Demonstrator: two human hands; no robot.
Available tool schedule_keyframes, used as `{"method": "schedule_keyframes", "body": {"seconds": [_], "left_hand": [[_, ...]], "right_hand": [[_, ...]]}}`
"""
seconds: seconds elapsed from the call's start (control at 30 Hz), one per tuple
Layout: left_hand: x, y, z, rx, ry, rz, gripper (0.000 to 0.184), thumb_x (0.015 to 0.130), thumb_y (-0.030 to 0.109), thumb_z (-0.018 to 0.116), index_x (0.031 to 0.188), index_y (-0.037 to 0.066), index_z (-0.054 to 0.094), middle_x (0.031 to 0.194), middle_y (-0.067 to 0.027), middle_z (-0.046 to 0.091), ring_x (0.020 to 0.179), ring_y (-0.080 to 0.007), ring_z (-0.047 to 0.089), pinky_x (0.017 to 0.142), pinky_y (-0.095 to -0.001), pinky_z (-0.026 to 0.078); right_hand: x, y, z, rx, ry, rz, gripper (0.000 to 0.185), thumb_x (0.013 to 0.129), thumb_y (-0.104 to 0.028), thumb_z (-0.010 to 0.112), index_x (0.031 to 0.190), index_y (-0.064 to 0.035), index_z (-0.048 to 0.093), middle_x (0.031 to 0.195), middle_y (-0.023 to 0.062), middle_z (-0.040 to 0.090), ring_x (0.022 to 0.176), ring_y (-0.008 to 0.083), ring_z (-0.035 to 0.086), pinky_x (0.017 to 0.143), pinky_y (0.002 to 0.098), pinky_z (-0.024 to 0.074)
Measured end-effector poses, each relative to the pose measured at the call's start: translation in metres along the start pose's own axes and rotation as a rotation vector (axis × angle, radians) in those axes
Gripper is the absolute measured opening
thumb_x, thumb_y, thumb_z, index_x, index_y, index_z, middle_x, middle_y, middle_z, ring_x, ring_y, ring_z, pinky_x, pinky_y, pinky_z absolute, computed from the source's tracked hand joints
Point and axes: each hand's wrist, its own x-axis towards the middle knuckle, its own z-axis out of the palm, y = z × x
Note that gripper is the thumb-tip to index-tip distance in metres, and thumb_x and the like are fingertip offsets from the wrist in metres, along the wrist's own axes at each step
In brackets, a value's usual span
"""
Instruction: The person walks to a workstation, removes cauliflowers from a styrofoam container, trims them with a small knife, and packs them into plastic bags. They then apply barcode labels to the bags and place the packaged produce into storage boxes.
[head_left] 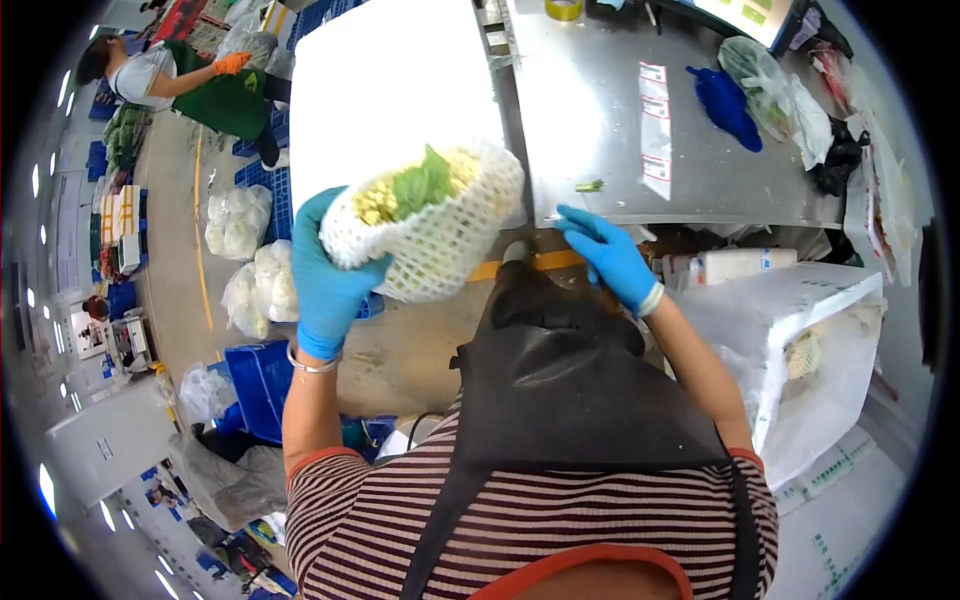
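Observation:
My left hand [335, 275], in a blue glove, is wrapped round a cauliflower [375, 203] in a white foam net [440, 245]. A green leaf [422, 186] lies on its pale yellow florets, which face up. The cauliflower is held above the near edge of a bright white surface [390, 80]. My right hand [612, 258], also blue-gloved, is held just off the front edge of the metal table [580, 120], fingers stretched out and holding nothing. A small cut green stem piece [590, 186] lies on the table near it.
On the metal table are a label strip [655, 130], a blue cloth-like item [725, 108] and plastic bags [760, 85]. A white foam box [820, 340] with a netted item inside stands at right. Bagged produce [238, 222] and another person [205, 85] are at left.

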Motion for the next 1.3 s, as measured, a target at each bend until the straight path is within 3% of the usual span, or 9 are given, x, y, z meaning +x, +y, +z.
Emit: {"method": "schedule_keyframes", "body": {"seconds": [0.17,0.7,0.8,0.9,0.97,1.03,1.13,1.23,1.3], "left_hand": [[0.095,-0.075,-0.058,0.227,-0.066,0.005,0.059,0.064,0.005,0.074,0.118,0.003,0.050,0.108,-0.0104,0.058,0.100,-0.0187,0.060,0.086,-0.0312,0.051],[0.147,-0.338,0.103,0.868,-0.785,0.291,0.047,0.068,0.029,0.080,0.100,0.004,0.057,0.105,-0.0135,0.051,0.099,-0.0309,0.053,0.085,-0.0364,0.050],[0.154,-0.340,0.099,0.657,-1.195,0.069,0.050,0.070,0.035,0.080,0.102,0.003,0.059,0.109,-0.0153,0.051,0.101,-0.0327,0.052,0.089,-0.0387,0.046],[0.156,-0.378,0.097,0.394,-1.139,0.145,0.043,0.074,0.037,0.076,0.097,0.002,0.065,0.096,-0.0197,0.057,0.098,-0.0330,0.054,0.085,-0.0418,0.045],[0.166,-0.411,0.102,0.298,-1.347,-0.217,0.028,0.076,0.022,0.074,0.092,0.001,0.066,0.090,-0.0128,0.065,0.082,-0.0184,0.060,0.071,-0.0334,0.049],[0.175,-0.419,0.090,0.030,-1.185,-0.378,0.023,0.081,0.013,0.071,0.100,0.002,0.066,0.095,-0.0049,0.067,0.085,-0.0135,0.059,0.076,-0.0291,0.050],[0.226,-0.368,0.080,0.386,-1.018,-0.398,0.025,0.085,0.013,0.067,0.107,0.001,0.065,0.101,-0.0087,0.067,0.094,-0.0168,0.059,0.085,-0.0311,0.049],[0.251,-0.283,0.082,0.602,-0.489,0.193,0.029,0.092,0.017,0.061,0.115,-0.002,0.062,0.113,-0.0122,0.065,0.101,-0.0242,0.060,0.093,-0.0337,0.047],[0.241,-0.167,0.110,0.652,-0.267,0.173,0.029,0.095,0.019,0.060,0.116,-0.001,0.063,0.115,-0.0126,0.065,0.100,-0.0234,0.061,0.091,-0.0336,0.049]], "right_hand": [[0.127,0.031,0.072,-0.374,0.300,-0.015,0.100,0.079,-0.057,0.068,0.147,0.0042,0.027,0.135,0.0259,0.051,0.123,0.0344,0.053,0.098,0.0362,0.0441],[0.161,0.041,0.110,-0.479,0.444,0.052,0.078,0.079,-0.047,0.070,0.137,-0.0003,0.047,0.117,0.0279,0.061,0.105,0.0376,0.062,0.091,0.0383,0.0479],[0.156,0.053,0.106,-0.497,0.433,-0.033,0.081,0.079,-0.048,0.069,0.138,0.0010,0.044,0.123,0.0288,0.057,0.111,0.0386,0.059,0.095,0.0395,0.0468],[0.148,0.045,0.107,-0.421,0.396,-0.078,0.077,0.085,-0.047,0.065,0.142,-0.0029,0.040,0.133,0.0254,0.052,0.118,0.0402,0.054,0.098,0.0416,0.0447],[0.143,0.042,0.092,-0.360,0.300,-0.135,0.081,0.083,-0.053,0.065,0.141,-0.0016,0.040,0.131,0.0260,0.053,0.116,0.0425,0.054,0.097,0.0424,0.0452],[0.115,0.027,0.071,-0.309,0.360,-0.113,0.078,0.085,-0.049,0.067,0.143,-0.0038,0.041,0.138,0.0228,0.049,0.127,0.0346,0.049,0.105,0.0371,0.0391],[0.018,-0.032,-0.014,-0.141,0.328,-0.082,0.066,0.086,-0.035,0.071,0.139,-0.0044,0.046,0.129,0.0171,0.059,0.114,0.0225,0.060,0.095,0.0330,0.0479],[-0.096,-0.019,-0.114,0.018,0.729,-0.225,0.051,0.089,-0.031,0.068,0.133,-0.0087,0.055,0.109,0.0121,0.068,0.097,0.0155,0.064,0.081,0.0285,0.0523],[-0.178,-0.015,-0.192,0.046,0.976,-0.345,0.035,0.091,-0.021,0.063,0.124,-0.0090,0.063,0.107,0.0059,0.069,0.081,0.0127,0.065,0.066,0.0239,0.0534]]}}
